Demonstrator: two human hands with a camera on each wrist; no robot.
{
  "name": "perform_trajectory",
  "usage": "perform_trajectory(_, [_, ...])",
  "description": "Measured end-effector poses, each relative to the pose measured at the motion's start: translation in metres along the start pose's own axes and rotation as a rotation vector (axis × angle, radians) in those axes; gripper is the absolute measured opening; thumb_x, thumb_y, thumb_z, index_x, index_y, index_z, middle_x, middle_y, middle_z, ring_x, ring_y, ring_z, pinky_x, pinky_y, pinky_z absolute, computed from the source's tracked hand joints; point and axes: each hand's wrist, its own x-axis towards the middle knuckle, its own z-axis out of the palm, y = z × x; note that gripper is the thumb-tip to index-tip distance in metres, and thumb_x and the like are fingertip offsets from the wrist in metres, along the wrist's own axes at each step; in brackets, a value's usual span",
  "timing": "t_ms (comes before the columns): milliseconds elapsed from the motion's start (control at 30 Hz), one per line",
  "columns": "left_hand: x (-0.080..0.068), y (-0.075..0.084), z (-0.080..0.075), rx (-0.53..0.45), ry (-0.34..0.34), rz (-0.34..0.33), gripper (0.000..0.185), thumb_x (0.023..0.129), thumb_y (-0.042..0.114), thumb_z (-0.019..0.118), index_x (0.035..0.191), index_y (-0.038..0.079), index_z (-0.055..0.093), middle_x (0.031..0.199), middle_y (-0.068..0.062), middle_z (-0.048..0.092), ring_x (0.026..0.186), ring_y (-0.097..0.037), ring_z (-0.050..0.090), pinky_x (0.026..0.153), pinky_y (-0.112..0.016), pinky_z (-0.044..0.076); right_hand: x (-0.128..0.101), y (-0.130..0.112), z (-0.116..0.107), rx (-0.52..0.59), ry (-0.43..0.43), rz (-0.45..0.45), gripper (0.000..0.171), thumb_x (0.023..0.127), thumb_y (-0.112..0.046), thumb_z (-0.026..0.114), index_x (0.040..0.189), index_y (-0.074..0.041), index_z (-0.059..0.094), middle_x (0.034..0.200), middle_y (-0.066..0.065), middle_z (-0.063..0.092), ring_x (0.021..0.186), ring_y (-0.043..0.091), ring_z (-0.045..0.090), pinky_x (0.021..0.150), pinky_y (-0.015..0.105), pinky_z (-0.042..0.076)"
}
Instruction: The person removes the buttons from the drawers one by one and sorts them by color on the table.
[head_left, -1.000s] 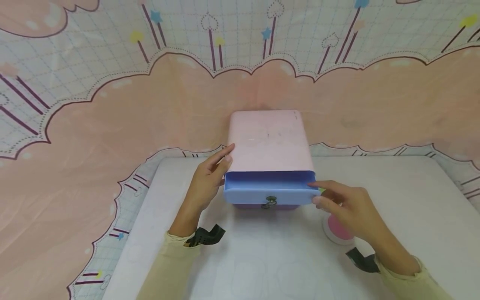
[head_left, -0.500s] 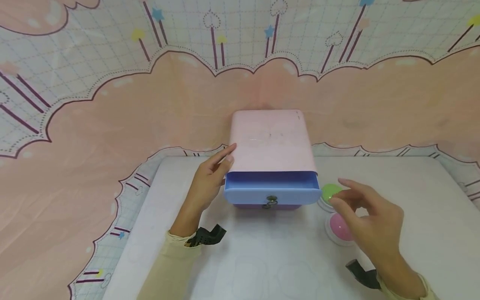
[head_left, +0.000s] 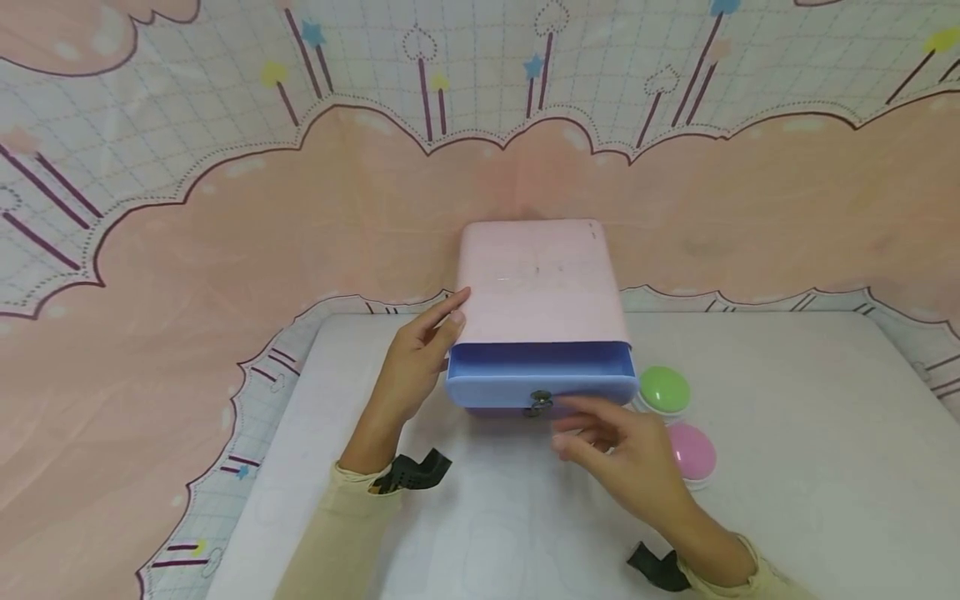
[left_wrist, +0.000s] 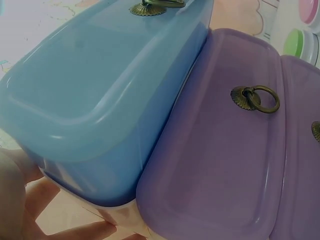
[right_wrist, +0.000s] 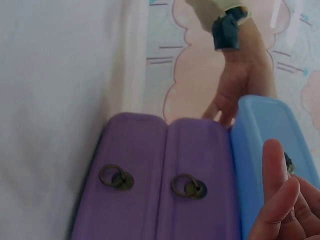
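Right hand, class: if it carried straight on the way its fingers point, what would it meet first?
Most likely the brass ring pull on the blue drawer. The right hand points at the drawer front, just short of it; depth is uncertain.

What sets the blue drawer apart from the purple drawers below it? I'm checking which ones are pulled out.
The blue drawer is blue and slid out from the pink cabinet; the purple drawers are purple and pushed in. The blue one sits on top, the purple ones beneath. All carry brass ring pulls.
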Motion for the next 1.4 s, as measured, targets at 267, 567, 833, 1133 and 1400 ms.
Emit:
perform_trajectory(267, [-0.001,0.001,0.001,0.012,-0.001,-0.001,0.044,0.104,0.048,0.055,0.147,0.041,0.054,0.158,0.009,0.046,0.139,-0.027,0.054,0.095,-0.057,0.057,0.006,0.004,0.014,0.100,-0.014,0.096,0.029,0.090,-0.015,0.079,0.115,-0.003,0.073,0.091,0.006,0.080,0.069,0.010,0.075,0.067,0.028,0.063])
perform_trajectory(567, [-0.003,0.003,-0.001,0.008,-0.001,-0.004,0.044,0.103,0.049,0.055,0.146,0.041,0.054,0.158,0.009,0.046,0.139,-0.027,0.054,0.096,-0.057,0.057,0.016,0.008,0.027,0.106,0.059,-0.015,0.009,0.094,-0.009,0.073,0.096,-0.001,0.077,0.080,0.011,0.077,0.058,0.009,0.071,0.055,0.027,0.059])
perform_trajectory(833, [-0.001,0.001,-0.001,-0.016,-0.015,0.008,0.044,0.104,0.047,0.056,0.147,0.039,0.055,0.158,0.009,0.046,0.138,-0.025,0.054,0.097,-0.053,0.057,0.024,0.010,0.029,0.004,0.100,-0.052,0.009,0.096,-0.013,0.072,0.094,-0.006,0.077,0.078,0.001,0.077,0.057,0.008,0.069,0.048,0.023,0.052])
perform_trajectory(1133, [-0.002,0.002,0.000,-0.026,-0.021,-0.011,0.043,0.104,0.044,0.057,0.147,0.038,0.055,0.158,0.009,0.046,0.136,-0.023,0.055,0.095,-0.048,0.059,0.039,0.016,0.032,-0.041,0.154,-0.013,0.009,0.096,-0.014,0.073,0.093,-0.007,0.077,0.078,0.006,0.077,0.057,0.010,0.069,0.049,0.021,0.051])
perform_trajectory(1400, [0.000,0.001,-0.001,-0.078,-0.025,-0.005,0.044,0.104,0.042,0.058,0.147,0.036,0.055,0.158,0.009,0.046,0.135,-0.022,0.056,0.097,-0.049,0.058,0.050,0.015,0.034,0.007,0.168,0.009,0.008,0.095,-0.010,0.073,0.093,-0.003,0.076,0.080,0.010,0.078,0.056,0.008,0.069,0.053,0.034,0.061])
